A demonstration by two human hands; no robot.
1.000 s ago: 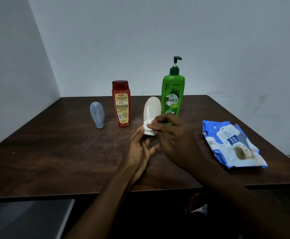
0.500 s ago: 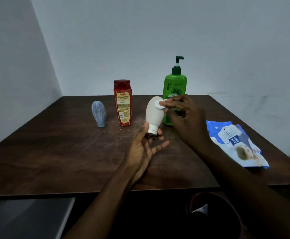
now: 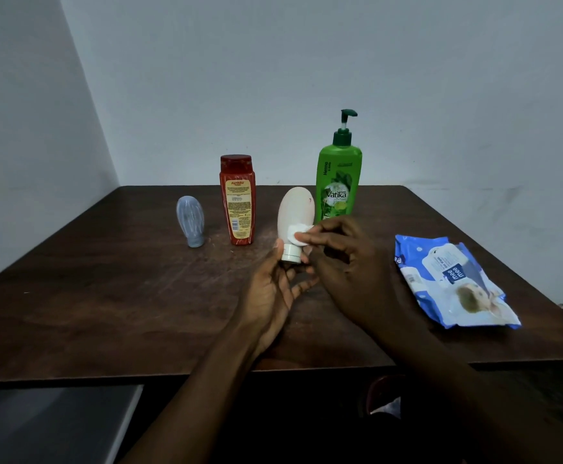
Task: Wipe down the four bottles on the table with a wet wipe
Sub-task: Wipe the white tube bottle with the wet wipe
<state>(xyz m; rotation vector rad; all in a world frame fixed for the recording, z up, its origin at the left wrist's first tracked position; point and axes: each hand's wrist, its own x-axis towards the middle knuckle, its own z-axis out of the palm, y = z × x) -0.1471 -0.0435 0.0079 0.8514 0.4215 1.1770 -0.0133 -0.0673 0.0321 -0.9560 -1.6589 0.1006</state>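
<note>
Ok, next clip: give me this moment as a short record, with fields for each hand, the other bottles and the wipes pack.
left hand: holds the white bottle by its cap, cap down
right hand: presses a folded wet wipe against the white bottle's lower side
other bottles: grey bottle, red bottle, green pump bottle, standing on the table, no hand on them
wipes pack: lies flat at the table's right, apart from both hands

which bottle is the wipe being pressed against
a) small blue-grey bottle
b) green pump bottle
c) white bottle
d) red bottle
c: the right hand pinches the wet wipe against the lower side of the white bottle, which the left hand holds by its cap end.
</note>
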